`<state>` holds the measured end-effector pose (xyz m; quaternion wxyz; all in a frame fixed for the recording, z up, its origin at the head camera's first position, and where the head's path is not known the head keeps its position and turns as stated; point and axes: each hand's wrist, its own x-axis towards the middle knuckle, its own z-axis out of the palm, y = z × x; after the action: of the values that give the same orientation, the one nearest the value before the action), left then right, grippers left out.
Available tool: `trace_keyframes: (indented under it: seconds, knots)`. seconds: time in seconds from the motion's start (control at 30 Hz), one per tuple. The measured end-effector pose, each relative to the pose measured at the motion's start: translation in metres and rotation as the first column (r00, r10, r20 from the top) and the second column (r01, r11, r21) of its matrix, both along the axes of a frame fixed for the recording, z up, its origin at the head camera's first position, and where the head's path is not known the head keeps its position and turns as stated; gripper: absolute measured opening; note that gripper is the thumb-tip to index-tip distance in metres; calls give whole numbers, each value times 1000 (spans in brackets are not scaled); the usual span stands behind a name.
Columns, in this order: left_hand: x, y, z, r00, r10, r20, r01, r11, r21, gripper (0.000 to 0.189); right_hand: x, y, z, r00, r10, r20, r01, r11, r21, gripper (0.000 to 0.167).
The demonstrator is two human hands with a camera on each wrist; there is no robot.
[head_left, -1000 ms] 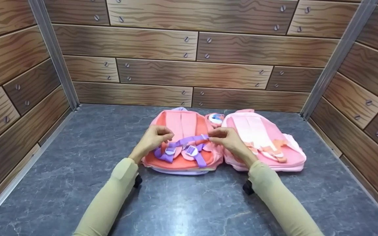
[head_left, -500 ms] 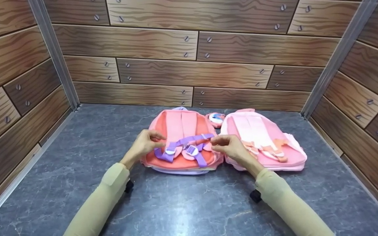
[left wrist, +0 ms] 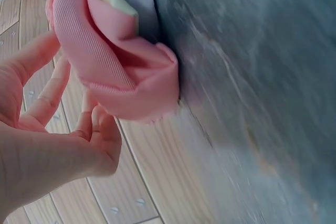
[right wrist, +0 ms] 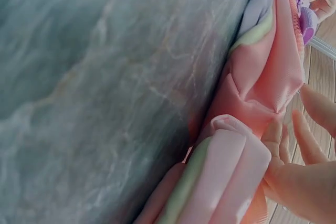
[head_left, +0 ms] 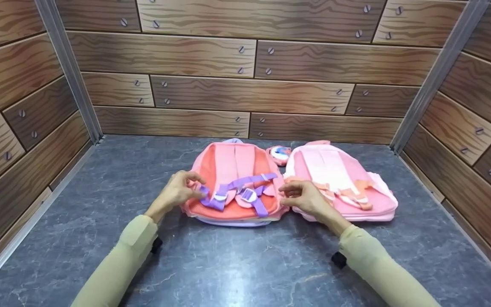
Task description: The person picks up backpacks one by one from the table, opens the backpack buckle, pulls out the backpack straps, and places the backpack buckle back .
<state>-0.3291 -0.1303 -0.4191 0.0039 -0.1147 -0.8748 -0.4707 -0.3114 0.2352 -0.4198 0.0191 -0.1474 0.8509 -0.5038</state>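
Observation:
A coral-pink backpack (head_left: pixel 235 157) lies back-panel up in the middle of the head view. Purple straps (head_left: pixel 252 178) with pale buckles (head_left: pixel 249 195) cross its lower half. My left hand (head_left: pixel 179 189) is at the pack's left edge, thumb and fingers apart beside a purple strap end. In the left wrist view, its fingertips (left wrist: pixel 50 45) reach the pink side fabric; contact is unclear. My right hand (head_left: pixel 307 197) hovers at the pack's right edge, fingers loosely bent and parted. A lighter pink backpack (head_left: pixel 328 164) with orange straps (head_left: pixel 362 194) lies just right, partly behind that hand.
Between the packs' upper ends sits a small round pink piece (head_left: pixel 280 154) with a blue-and-white picture. Both packs lie on a dark grey marbled tabletop (head_left: pixel 228 264). Wood-patterned walls (head_left: pixel 245 94) enclose the back and sides.
My left hand has moved left and down from over the straps to the pack's left edge. The right hand has left the purple strap's end, drawing right and down.

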Motion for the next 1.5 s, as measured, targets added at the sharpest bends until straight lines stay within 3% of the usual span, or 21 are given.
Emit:
trace_keyframes:
  seconds: [0.3,0.6,0.8,0.9,1.03,1.13,1.3,1.5]
  knots:
    - [3,-12,-4,996,58,75,-53,997,-62,56,-1,0,-1,999,2,52,-3,1000,27,43]
    - [4,-20,-6,988,-33,148,36,999,-21,49,-5,-5,-1,995,88,54,-89,996,18,44]
    - [3,-24,-7,980,-46,192,52,998,-28,52,-5,-14,-6,986,111,124,-101,991,-87,44]
    - [3,-26,-7,981,-63,185,68,997,-23,55,-4,-16,-7,986,115,124,-103,990,-99,45]
    - [4,-27,-8,981,-139,133,142,990,-15,67,-3,-18,-6,986,103,130,-93,993,-77,46]
    - [3,-29,-7,975,-178,130,182,983,-15,65,-4,-21,-4,987,81,141,-75,996,-49,45]
    - [2,-36,-5,973,-131,191,144,988,-54,53,-6,-28,-6,988,67,142,-64,998,-22,43]
    - [0,-46,-10,977,-127,172,142,987,-77,52,-7,-34,-7,983,62,172,-63,998,-5,41]
